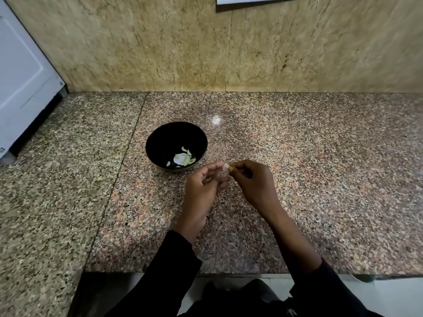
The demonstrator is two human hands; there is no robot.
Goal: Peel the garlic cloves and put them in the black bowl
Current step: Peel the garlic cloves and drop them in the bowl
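Your left hand (206, 184) and right hand (249, 179) both pinch garlic clove (226, 166) at fingertips, just above counter (320, 179), beside black bowl (176, 146). Close hold likely for stripping skin, short drop into bowl.

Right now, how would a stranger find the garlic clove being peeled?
Start at the black bowl on the stone counter. Just right of its near rim, both hands meet. The clove is the small pale piece pinched between their fingers, not in the bowl.
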